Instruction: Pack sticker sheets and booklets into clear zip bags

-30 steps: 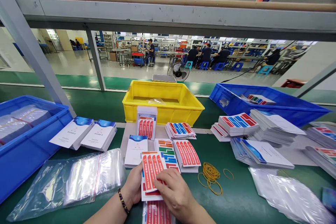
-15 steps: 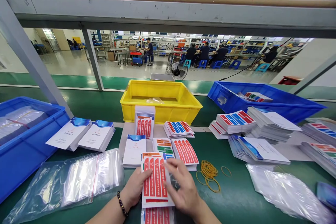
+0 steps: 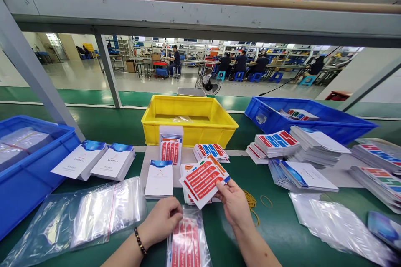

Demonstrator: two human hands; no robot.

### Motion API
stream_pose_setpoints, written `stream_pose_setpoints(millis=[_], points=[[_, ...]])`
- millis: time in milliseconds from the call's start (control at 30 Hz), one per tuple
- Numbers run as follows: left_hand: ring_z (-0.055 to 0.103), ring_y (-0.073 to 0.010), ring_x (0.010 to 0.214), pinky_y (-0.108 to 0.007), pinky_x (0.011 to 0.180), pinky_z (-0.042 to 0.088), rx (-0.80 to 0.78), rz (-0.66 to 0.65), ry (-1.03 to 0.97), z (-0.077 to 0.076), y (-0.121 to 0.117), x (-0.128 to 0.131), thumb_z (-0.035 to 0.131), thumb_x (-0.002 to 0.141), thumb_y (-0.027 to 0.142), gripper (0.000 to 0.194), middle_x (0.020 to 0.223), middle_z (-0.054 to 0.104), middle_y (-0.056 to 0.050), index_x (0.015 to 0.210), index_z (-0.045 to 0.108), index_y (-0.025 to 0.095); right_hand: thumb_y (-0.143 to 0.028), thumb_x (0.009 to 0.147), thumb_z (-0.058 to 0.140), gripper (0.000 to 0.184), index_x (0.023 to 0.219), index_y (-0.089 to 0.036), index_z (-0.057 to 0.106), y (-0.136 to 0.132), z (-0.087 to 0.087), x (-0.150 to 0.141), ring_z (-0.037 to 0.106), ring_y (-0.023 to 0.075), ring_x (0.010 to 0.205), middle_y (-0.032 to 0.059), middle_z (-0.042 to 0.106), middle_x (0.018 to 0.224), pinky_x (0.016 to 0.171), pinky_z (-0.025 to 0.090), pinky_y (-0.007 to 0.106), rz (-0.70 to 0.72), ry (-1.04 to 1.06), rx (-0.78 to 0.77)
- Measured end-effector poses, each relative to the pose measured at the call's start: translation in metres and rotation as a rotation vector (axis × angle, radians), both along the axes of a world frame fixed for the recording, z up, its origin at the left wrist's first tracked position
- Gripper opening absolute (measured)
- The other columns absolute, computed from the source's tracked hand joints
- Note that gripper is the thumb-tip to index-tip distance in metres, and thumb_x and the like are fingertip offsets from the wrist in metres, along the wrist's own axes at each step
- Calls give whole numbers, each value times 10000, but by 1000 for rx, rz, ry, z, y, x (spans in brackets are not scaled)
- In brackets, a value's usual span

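My right hand (image 3: 233, 202) grips a few sticker sheets (image 3: 205, 181), fanned and tilted, the top one with red "Max Level / Min Level" strips. My left hand (image 3: 164, 221), with a beaded bracelet at the wrist, is closed at the top edge of a clear plastic bag (image 3: 202, 233). Red-striped sheets show inside that bag, which lies at the table's front edge. Just beyond the hands stand a pile of white-and-blue booklets (image 3: 158, 179) and a pile of red-and-blue sticker sheets (image 3: 211, 152). The held sheets partly cover other stickers behind them.
A yellow bin (image 3: 189, 133) stands at the back, with filled packs (image 3: 171, 144) against its front. Blue bins flank it, left (image 3: 37, 179) and right (image 3: 313, 123). Empty clear bags (image 3: 106, 208) lie left, more bags (image 3: 341, 225) right. Rubber bands (image 3: 250, 200) sit beside my right hand.
My right hand has taken the sticker sheets up and to the right, turning them aslant. My left hand has let go of them and moved down to the bag, which is now more exposed.
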State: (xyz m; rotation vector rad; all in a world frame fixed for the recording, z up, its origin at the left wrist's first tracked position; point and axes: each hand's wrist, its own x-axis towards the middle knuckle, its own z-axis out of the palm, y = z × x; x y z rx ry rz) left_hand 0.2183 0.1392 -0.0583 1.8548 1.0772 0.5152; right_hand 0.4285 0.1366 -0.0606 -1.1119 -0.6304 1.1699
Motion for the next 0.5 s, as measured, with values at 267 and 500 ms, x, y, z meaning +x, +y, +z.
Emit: stream_pose_setpoints(millis=[267, 500], points=[[515, -154, 757, -233, 712, 373, -7, -105, -112, 5, -2, -1, 465, 759, 162, 178, 795, 571, -37, 670, 620, 158, -409, 686, 675, 471, 1044, -162, 495, -3, -7, 1, 618, 195, 717, 91, 645, 909, 576, 486, 285, 220, -157, 60], [527, -172, 781, -246, 732, 389, -132, 25, -235, -1, -2, 3, 549, 716, 201, 122, 803, 558, -48, 642, 623, 138, -433, 727, 617, 490, 1109, -181, 442, -8, -8, -7, 564, 133, 572, 19, 618, 739, 511, 426, 241, 410, -254, 51]])
